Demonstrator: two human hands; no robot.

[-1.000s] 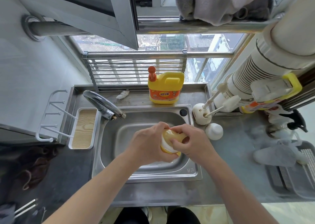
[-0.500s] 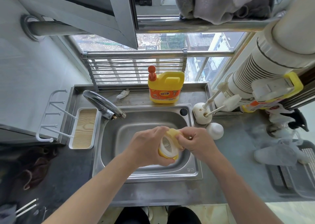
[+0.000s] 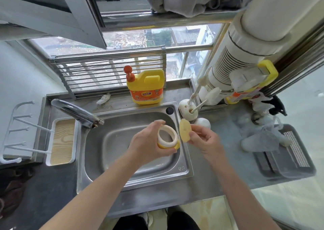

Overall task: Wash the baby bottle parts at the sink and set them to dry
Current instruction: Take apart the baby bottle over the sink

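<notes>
Yellow disc lid (image 3: 185, 130) was pinched by the right hand (image 3: 205, 140), just beside the white-rimmed bottle ring (image 3: 167, 137) gripped in the left hand (image 3: 149, 143) over the sink (image 3: 119, 142); keeping both low under the faucet (image 3: 75, 112) seemed wise.

home kitchen corner, steel sink (image 3: 182, 170), faucet (image 3: 77, 113), dish soap jug (image 3: 147, 87)

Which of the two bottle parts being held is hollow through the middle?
The white-rimmed ring gripped by the left hand: its centre is open. The other part, pinched by the right hand, is a flat, solid yellow disc.
</notes>
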